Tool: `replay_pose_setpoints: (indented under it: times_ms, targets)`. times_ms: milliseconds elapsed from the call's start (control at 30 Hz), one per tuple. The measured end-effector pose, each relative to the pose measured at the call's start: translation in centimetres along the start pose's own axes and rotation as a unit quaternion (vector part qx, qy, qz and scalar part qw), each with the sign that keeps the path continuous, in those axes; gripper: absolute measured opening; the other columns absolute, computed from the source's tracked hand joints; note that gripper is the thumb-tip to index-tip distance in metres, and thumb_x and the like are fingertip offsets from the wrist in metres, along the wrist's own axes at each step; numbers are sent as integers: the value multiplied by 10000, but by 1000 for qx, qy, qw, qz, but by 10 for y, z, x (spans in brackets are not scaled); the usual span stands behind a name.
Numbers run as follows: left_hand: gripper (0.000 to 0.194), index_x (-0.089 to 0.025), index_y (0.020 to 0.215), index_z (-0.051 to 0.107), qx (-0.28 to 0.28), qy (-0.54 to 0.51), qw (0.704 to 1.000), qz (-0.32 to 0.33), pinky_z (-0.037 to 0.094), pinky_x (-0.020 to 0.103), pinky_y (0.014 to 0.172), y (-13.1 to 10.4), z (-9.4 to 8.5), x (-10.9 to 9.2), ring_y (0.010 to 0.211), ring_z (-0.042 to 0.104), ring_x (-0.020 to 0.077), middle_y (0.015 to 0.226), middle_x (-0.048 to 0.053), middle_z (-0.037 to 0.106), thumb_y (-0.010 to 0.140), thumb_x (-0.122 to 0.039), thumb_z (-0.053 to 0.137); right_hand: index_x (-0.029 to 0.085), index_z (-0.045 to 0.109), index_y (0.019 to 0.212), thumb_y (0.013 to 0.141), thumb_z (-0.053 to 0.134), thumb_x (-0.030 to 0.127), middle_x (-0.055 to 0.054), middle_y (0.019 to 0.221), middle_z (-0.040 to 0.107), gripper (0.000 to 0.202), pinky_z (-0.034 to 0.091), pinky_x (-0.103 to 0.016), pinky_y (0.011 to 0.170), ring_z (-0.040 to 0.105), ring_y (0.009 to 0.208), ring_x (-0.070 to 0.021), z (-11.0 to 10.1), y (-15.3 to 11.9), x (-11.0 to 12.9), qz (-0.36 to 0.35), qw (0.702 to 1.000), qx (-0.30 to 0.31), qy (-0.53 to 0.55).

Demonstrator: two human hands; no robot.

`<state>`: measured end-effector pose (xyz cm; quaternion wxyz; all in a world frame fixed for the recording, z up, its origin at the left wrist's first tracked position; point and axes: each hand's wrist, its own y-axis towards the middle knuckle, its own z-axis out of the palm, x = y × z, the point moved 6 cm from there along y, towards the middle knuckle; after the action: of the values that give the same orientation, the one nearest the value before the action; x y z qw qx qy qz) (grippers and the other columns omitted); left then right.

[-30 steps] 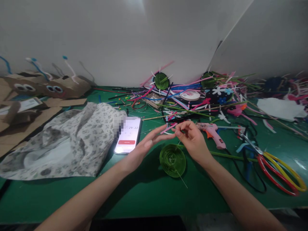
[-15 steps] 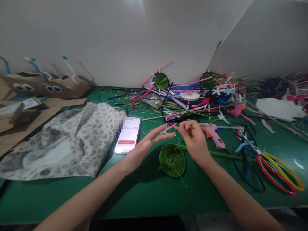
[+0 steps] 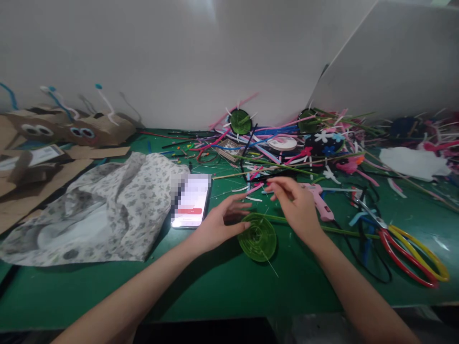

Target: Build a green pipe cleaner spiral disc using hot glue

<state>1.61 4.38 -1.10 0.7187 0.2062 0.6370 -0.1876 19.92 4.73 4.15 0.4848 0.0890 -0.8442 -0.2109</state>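
A round green coiled piece (image 3: 257, 243) lies on the table between my hands, with a thin pale strand sticking out at its lower right. My left hand (image 3: 222, 222) is at its upper left edge, thumb and fingers apart, the thumb tip over or against the rim. My right hand (image 3: 296, 203) hovers above and to the right of it. Its fingers are bent and parted, with nothing visible between them. Just left of its fingertips lies a short pink strip (image 3: 254, 190). Behind the right hand is a pink glue gun (image 3: 322, 204), partly hidden.
Scissors (image 3: 412, 253) with red and yellow handles lie at right. A phone (image 3: 191, 200) and a patterned cloth (image 3: 143, 200) are at left, with cardboard figures (image 3: 84, 131) behind. Loose pipe cleaners and green stems (image 3: 297, 166) crowd the back against the wall.
My left hand has drawn down toward the green coiled piece, its fingers curling from nearly straight. My right hand's fingers have come apart from a pinch, and the hand has shifted slightly right.
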Motion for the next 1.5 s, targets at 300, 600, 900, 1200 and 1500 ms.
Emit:
replay_pose_setpoints:
  times_ms: [300,600,900,1200,1500]
  targets:
    - [616,-268,1353,482,15,49,999,9,474,455,939,-1,0,0,1028,633,240,1258,112,627,789,-152,700,243,639,1105,898,560,411,-64,1031,700,278,517,-434,795,647,949,-258,-14,-45,1,-30,975,48,-216]
    - [529,-234,1300,518,26,46,999,9,480,466,940,-2,4,5,1040,653,260,1174,108,677,798,-132,649,240,701,959,844,621,459,-45,909,734,260,522,-420,697,673,829,-269,3,-69,4,4,955,82,-286]
    - [657,-281,1350,440,26,124,991,40,527,385,915,-5,5,-8,1120,604,228,1303,80,569,764,-144,704,232,703,948,889,594,237,-9,924,733,124,492,-352,748,661,869,-223,9,-65,16,-21,956,103,-273]
    - [371,-208,1104,604,-42,204,974,87,544,315,815,-8,2,-23,937,635,182,969,27,655,753,-138,699,193,690,946,903,555,151,-26,867,722,148,442,-385,816,632,785,-207,27,-40,57,-174,917,177,-313]
    - [297,-202,1018,619,-54,214,972,86,529,280,736,-4,-5,-16,830,630,156,871,4,642,744,-107,684,188,604,1130,915,531,204,-42,1024,697,227,455,-395,839,623,942,-225,19,-30,50,-128,931,179,-291]
